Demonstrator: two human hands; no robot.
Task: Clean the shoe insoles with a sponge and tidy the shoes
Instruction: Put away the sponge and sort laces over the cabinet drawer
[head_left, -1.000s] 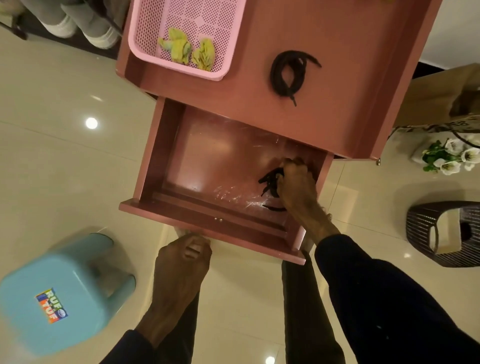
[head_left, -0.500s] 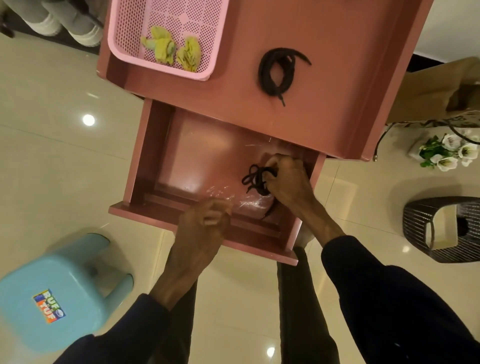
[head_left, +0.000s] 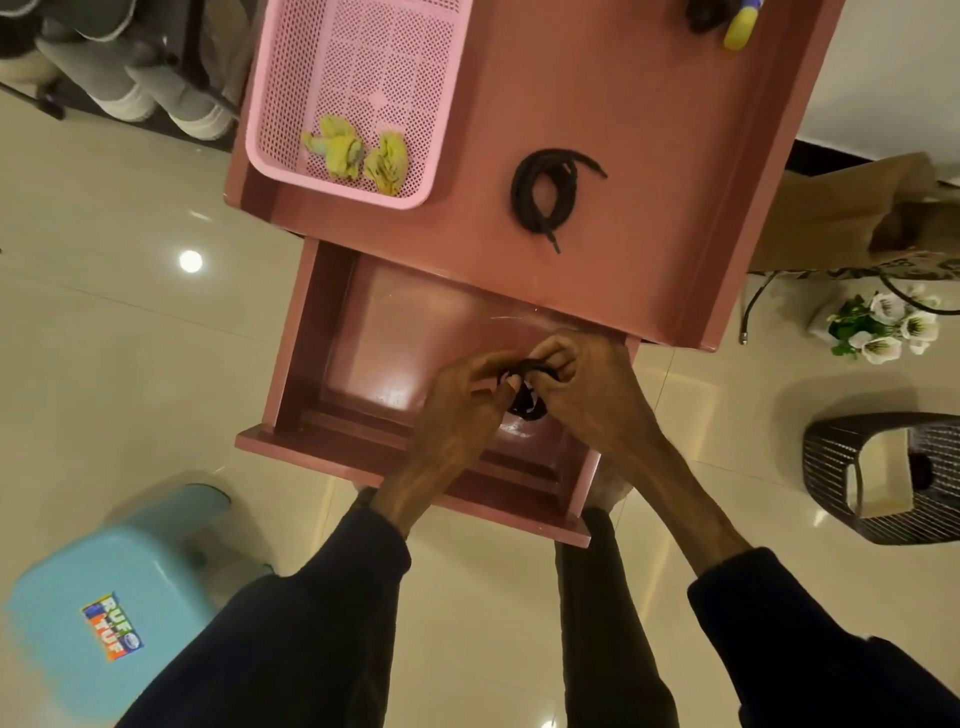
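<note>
Now that fingers (head_left: 483, 371) of left hand (head_left: 457, 410) have joined right hand (head_left: 597, 395), both pinch black shoelace (head_left: 527, 408) over open drawer (head_left: 311, 338). Likely coiling it like second lace (head_left: 543, 192) on bench (head_left: 649, 156); tidying step, probably late in task.

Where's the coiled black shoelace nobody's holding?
In the head view, the coiled black shoelace lies on the cabinet top, right of the pink basket and just beyond the open drawer, where the left hand and right hand hold a second lace.
</note>
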